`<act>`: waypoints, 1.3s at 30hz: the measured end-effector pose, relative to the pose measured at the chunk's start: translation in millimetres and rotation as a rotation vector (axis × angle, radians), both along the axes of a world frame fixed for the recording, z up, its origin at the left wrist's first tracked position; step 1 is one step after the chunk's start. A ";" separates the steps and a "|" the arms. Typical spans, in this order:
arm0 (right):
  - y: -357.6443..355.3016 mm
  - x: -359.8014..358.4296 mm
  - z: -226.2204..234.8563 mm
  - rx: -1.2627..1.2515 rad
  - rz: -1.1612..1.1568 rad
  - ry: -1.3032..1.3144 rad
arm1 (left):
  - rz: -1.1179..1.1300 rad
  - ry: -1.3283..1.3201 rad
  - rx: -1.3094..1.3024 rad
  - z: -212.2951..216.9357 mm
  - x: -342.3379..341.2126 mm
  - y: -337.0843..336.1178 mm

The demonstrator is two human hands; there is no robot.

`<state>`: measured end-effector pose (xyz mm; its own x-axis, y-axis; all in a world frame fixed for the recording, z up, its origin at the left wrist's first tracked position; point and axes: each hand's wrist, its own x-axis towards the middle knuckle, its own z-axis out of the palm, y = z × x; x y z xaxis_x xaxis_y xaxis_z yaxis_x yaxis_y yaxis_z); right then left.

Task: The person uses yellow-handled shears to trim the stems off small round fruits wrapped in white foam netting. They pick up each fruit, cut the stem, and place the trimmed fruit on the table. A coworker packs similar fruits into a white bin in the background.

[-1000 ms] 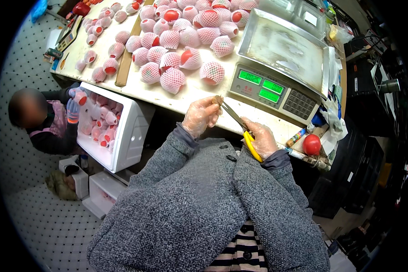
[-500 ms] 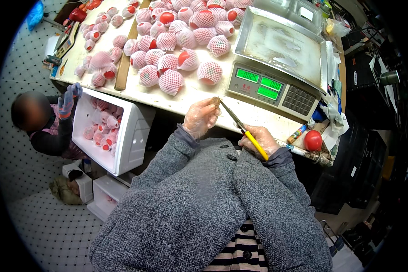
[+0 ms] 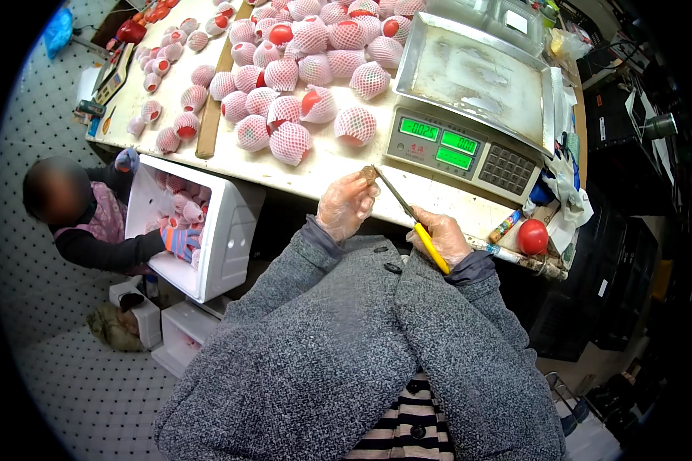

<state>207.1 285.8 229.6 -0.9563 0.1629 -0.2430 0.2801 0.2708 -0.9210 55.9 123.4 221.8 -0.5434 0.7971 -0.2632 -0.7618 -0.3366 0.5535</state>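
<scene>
Head view: your left hand [image 3: 346, 207] pinches a small brown disc [image 3: 369, 174] between thumb and fingertips, near the centre of the frame, seen against the near strip of the worktop [image 3: 332, 167]. Your right hand [image 3: 446, 237], to the lower right of it, is wrapped round the yellow handles of the scissors [image 3: 425, 237]. Both hands wear clear film gloves.

The scissors' long axis runs from lower right to upper left, so the tip reaches the disc's right side; whether it touches or only sits just beside it, you cannot tell. Nor can you see whether the blades are parted, since they show nearly edge-on. The disc is the left hand's own; the right hand stands apart from it, with the blades bridging the gap.

Above the right hand is the scale [image 3: 473, 104]; netted fruit [image 3: 283, 74] fills the upper middle. One bare red fruit [image 3: 533, 237] lies at right.
</scene>
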 end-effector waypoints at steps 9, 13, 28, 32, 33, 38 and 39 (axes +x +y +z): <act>-0.7 -2.5 13.9 0.495 -0.006 0.107 | 0.034 0.009 0.017 3.2 3.8 7.7; -1.0 -0.9 14.4 0.655 -0.026 0.105 | 0.005 0.066 -0.109 8.6 3.5 9.0; 2.1 1.0 6.8 0.172 0.056 -0.132 | -0.005 0.090 -0.093 3.0 6.6 6.0; 1.0 2.8 5.7 0.050 -0.052 -0.105 | 0.034 0.092 -0.151 5.6 5.4 11.3; 2.2 3.0 3.2 0.195 -0.038 -0.027 | 0.032 0.114 -0.156 5.2 5.5 11.6; 5.9 5.0 9.5 0.557 0.022 0.055 | 0.013 0.164 -0.195 6.6 8.4 13.7; 7.4 5.3 9.2 0.548 0.020 0.053 | 0.010 0.162 -0.199 8.5 8.7 14.3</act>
